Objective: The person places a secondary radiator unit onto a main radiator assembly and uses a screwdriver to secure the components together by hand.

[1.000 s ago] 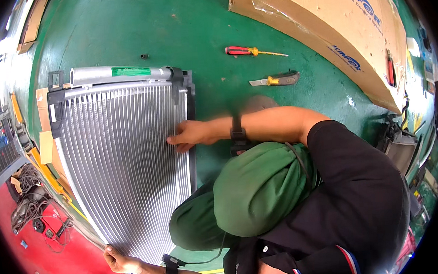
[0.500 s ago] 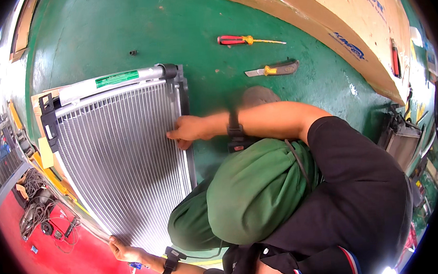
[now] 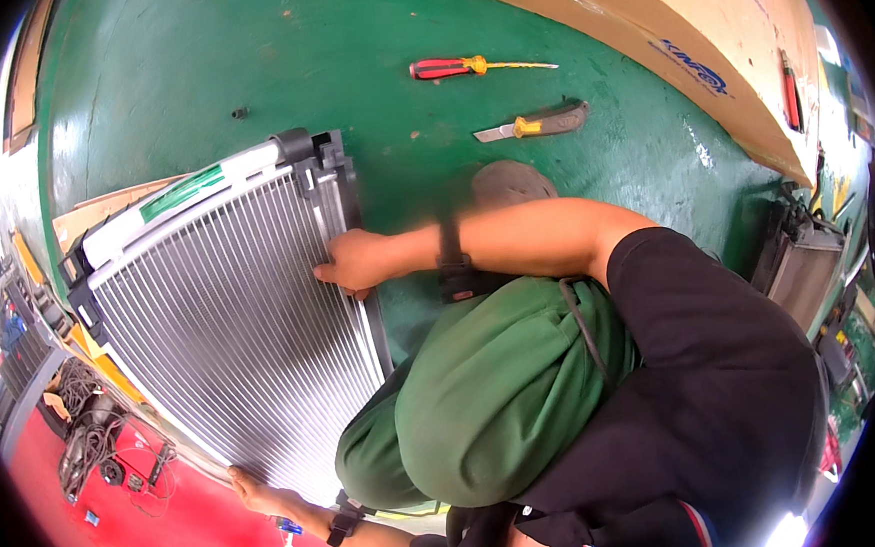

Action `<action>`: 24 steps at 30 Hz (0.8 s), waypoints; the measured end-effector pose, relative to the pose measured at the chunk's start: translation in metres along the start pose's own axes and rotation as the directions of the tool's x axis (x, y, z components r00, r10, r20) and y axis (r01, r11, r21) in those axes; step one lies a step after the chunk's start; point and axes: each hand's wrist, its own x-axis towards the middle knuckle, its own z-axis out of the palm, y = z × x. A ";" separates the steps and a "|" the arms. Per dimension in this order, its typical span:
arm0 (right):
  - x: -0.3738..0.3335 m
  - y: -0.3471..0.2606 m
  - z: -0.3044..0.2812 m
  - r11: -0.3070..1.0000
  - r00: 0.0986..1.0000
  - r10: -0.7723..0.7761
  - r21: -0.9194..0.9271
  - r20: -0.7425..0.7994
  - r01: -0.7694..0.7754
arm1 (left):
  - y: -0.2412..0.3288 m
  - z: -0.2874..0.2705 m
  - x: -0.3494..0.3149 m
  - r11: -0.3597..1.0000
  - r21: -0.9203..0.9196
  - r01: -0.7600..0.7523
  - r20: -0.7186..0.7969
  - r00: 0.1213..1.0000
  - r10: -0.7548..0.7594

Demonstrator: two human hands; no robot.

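Note:
A silver finned car condenser (image 3: 230,316) with black end brackets and a white tube along its far end is at the left, over a green floor. My right hand (image 3: 355,262) is closed on its right side edge, thumb resting over the fins. My left hand (image 3: 259,493) is closed at the near left edge, with its fingers partly hidden. A green label (image 3: 182,192) is stuck on the far tube. A strip of brown cardboard (image 3: 103,209) shows beyond that tube.
A red-handled screwdriver (image 3: 450,67) and a utility knife (image 3: 534,123) with its blade out lie on the floor beyond my right arm. A large cardboard box (image 3: 633,31) fills the far right. Tangled cables (image 3: 84,415) lie on red floor at the left. My green-clad knee (image 3: 485,401) is beside the condenser.
The condenser has turned counterclockwise and its far end has tilted, exposing cardboard beyond it. Both hands stay on it. The whole view has shifted slightly.

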 end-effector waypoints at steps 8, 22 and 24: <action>0.002 0.002 0.001 0.986 0.997 -0.034 -0.162 0.063 0.044 | 0.000 -0.001 0.007 0.995 -0.076 0.071 0.021 0.997 -0.070; -0.006 -0.004 -0.006 0.998 0.994 0.040 -0.059 0.100 -0.034 | 0.009 0.002 0.015 0.999 -0.020 0.028 0.041 0.999 -0.028; -0.008 -0.004 -0.009 0.998 0.991 0.060 -0.025 0.117 -0.058 | 0.001 -0.004 0.019 0.999 0.005 0.041 0.049 0.998 -0.042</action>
